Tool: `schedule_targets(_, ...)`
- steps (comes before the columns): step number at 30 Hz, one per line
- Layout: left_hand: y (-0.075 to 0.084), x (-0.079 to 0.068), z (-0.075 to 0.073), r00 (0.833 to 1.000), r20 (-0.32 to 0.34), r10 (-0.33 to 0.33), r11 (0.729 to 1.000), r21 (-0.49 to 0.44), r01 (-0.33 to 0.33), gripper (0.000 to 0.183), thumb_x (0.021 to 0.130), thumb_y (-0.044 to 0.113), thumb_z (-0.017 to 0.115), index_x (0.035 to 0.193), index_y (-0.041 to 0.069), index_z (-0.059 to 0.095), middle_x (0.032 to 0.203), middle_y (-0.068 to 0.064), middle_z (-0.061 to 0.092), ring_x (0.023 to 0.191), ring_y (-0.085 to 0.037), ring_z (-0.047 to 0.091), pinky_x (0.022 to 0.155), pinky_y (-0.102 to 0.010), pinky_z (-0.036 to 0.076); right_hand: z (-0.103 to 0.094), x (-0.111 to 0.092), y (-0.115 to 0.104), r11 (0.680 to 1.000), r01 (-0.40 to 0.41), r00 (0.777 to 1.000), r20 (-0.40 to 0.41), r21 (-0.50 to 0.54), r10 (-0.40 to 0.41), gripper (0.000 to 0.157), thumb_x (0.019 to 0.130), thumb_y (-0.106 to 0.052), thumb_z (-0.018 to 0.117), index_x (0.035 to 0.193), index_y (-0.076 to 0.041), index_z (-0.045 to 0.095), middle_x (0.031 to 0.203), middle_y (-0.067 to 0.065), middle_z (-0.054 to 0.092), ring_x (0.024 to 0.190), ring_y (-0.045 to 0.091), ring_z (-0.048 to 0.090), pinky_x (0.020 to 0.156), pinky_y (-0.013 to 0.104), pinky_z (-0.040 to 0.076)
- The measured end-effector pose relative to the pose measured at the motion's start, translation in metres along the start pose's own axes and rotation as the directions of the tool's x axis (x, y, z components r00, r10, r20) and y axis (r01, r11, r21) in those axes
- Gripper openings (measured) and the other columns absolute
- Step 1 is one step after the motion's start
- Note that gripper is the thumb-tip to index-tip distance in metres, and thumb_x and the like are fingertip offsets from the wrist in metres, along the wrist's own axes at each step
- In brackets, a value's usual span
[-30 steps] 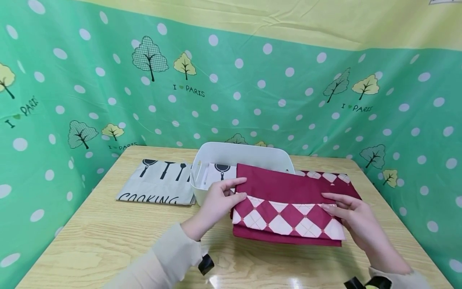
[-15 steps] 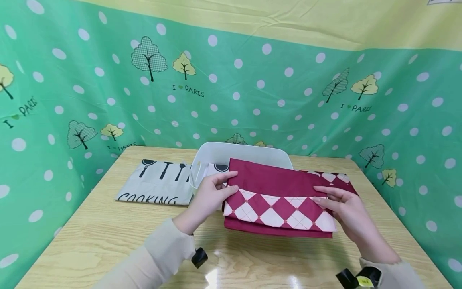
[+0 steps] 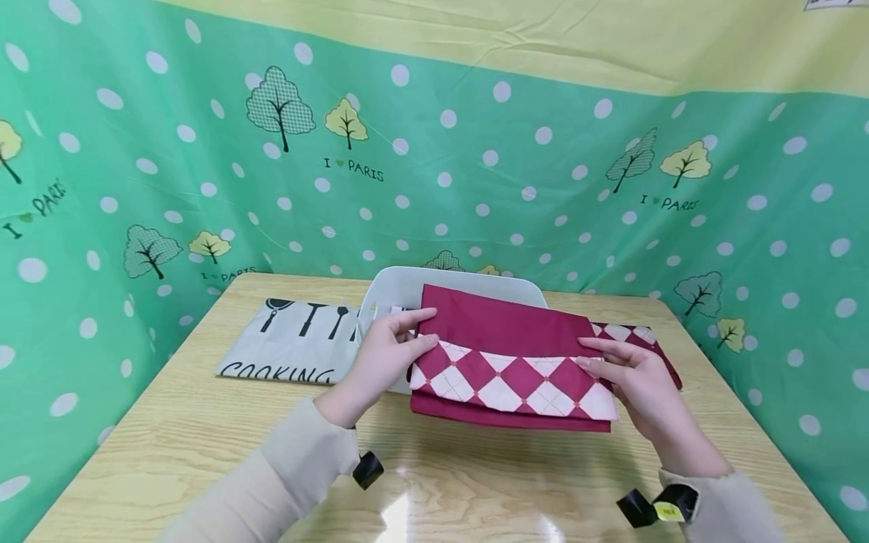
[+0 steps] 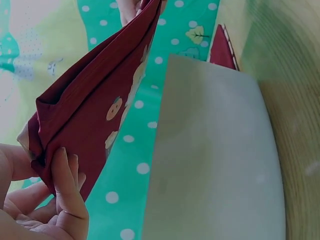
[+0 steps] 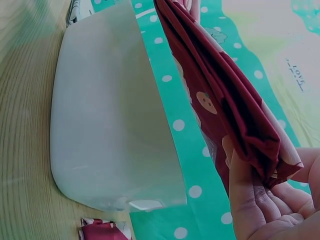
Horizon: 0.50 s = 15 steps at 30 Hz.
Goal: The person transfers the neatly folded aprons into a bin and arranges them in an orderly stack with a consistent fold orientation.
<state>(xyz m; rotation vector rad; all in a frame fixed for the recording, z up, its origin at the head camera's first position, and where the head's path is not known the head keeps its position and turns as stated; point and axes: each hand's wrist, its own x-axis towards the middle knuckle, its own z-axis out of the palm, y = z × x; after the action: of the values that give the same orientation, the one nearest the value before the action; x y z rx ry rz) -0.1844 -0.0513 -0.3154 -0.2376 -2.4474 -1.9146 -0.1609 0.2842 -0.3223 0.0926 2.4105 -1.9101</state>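
Two bare hands are working in front of the white basket point(image 3: 400, 285), holding a maroon folded cloth point(image 3: 509, 320) between them. The left hand point(image 3: 380, 354) is pinching the cloth's end on the basket's left side; the right hand point(image 3: 641, 385) is pinching the opposite end, toward the basket's right. Both grips are narrow, thumb and fingers closing on the layers.

The cloth is hanging in the air, nearer the person than the basket and higher than its rim, apart from it in both wrist views. A band of pink-and-maroon diamonds is running along its lower front; round printed motifs are showing on the underside. Several stacked folds are showing at the edge in the right wrist view. The cloth is covering much of the basket in the head view.

Left of the basket, a grey folded cloth point(image 3: 285, 343) lettered COOKING is lying on the worktop point(image 3: 170, 445). Right of the basket, a second maroon cloth point(image 3: 634, 334) is lying, partly hidden. Behind the basket, a green dotted curtain point(image 3: 441, 219) is hanging.
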Motion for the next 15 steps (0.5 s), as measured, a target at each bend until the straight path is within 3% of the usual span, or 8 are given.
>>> schedule_targets(5, 0.0, 0.005, -0.004, 1.0, 0.003, -0.005, 1.0, -0.004, 0.005, 0.042, 0.091, 0.006, 0.066, 0.132, 0.005, 0.063, 0.109, -0.016, 0.066, 0.071, -0.012, 0.052, 0.06, -0.016, 0.046, 0.005, 0.004, -0.003, 1.0, 0.001, 1.0, -0.009, -0.026, -0.001, 0.056, 0.096, -0.022, 0.065, 0.144, 0.001, 0.048, 0.144, 0.013, 0.045, 0.092, 0.0, 0.067, 0.08, 0.019, 0.057)
schedule_targets(8, 0.0, 0.008, -0.007, 1.0, 0.006, -0.01, 1.0, -0.015, 0.011, 0.042, 0.092, 0.007, 0.066, 0.134, 0.005, 0.062, 0.114, -0.018, 0.067, 0.07, -0.01, 0.054, 0.061, -0.016, 0.048, 0.008, 0.006, -0.005, 1.0, 0.012, 1.0, -0.006, -0.023, -0.012, 0.057, 0.097, -0.021, 0.063, 0.145, 0.003, 0.045, 0.152, 0.017, 0.036, 0.093, -0.001, 0.066, 0.08, 0.018, 0.057)
schedule_targets(11, 0.0, 0.01, -0.009, 1.0, 0.003, -0.021, 1.0, -0.021, 0.021, 0.043, 0.092, 0.007, 0.066, 0.134, 0.006, 0.061, 0.106, -0.016, 0.068, 0.069, -0.01, 0.055, 0.061, -0.016, 0.048, 0.009, 0.007, -0.008, 1.0, 0.024, 1.0, -0.009, -0.02, -0.024, 0.057, 0.097, -0.022, 0.064, 0.145, 0.002, 0.046, 0.146, 0.014, 0.041, 0.092, 0.0, 0.067, 0.08, 0.019, 0.058)
schedule_targets(15, 0.001, 0.013, -0.012, 1.0, -0.001, -0.023, 0.999, -0.035, 0.023, 0.043, 0.092, 0.007, 0.066, 0.135, 0.005, 0.061, 0.104, -0.016, 0.068, 0.071, -0.009, 0.055, 0.062, -0.016, 0.049, 0.011, 0.01, -0.01, 0.999, 0.031, 0.999, -0.017, -0.009, -0.031, 0.057, 0.095, -0.022, 0.066, 0.144, 0.001, 0.048, 0.122, -0.004, 0.058, 0.087, 0.003, 0.07, 0.075, 0.023, 0.059)
